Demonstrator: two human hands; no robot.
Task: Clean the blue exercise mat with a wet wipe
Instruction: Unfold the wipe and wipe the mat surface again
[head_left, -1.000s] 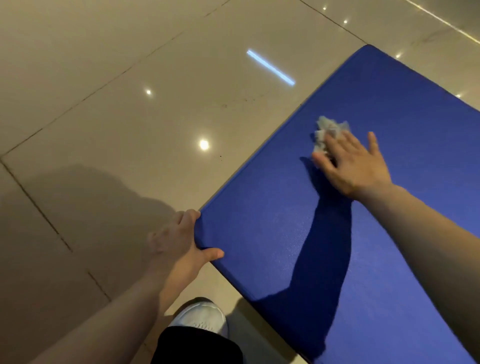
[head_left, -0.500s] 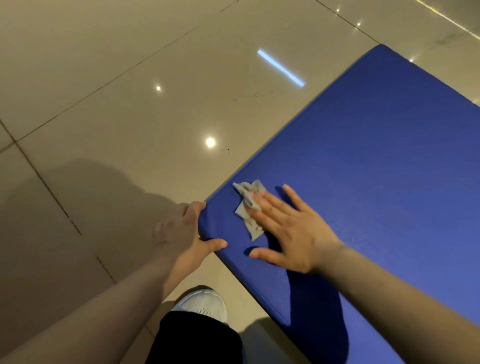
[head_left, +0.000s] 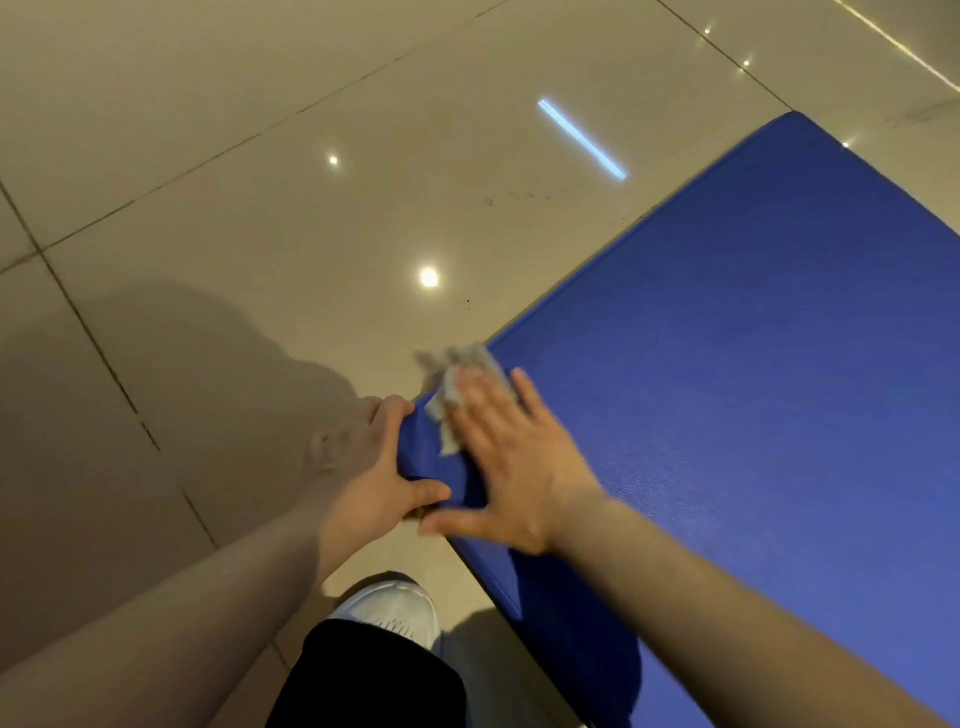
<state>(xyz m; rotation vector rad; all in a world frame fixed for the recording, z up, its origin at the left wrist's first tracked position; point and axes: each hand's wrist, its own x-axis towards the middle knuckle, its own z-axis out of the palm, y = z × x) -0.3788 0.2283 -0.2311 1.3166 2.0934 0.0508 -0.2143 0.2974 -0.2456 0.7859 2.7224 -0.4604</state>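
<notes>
The thick blue exercise mat (head_left: 753, 374) lies on the tiled floor and fills the right half of the view. My left hand (head_left: 369, 467) grips its near left corner, fingers round the edge and thumb on top. My right hand (head_left: 514, 462) lies flat on the mat just beside that corner, its straight fingers pressing a crumpled grey-white wet wipe (head_left: 457, 384) against the surface. Part of the wipe hangs past the mat's left edge. The hand and the wipe are blurred by motion.
Glossy beige floor tiles (head_left: 234, 182) with dark grout lines and light reflections spread to the left and behind. My white shoe (head_left: 395, 608) and black trouser leg (head_left: 374, 680) stand on the floor just below the mat's corner.
My right hand has slid the wipe from the middle of the mat down and left to the near corner, right beside my left hand. The left hand kept its grip on the corner.
</notes>
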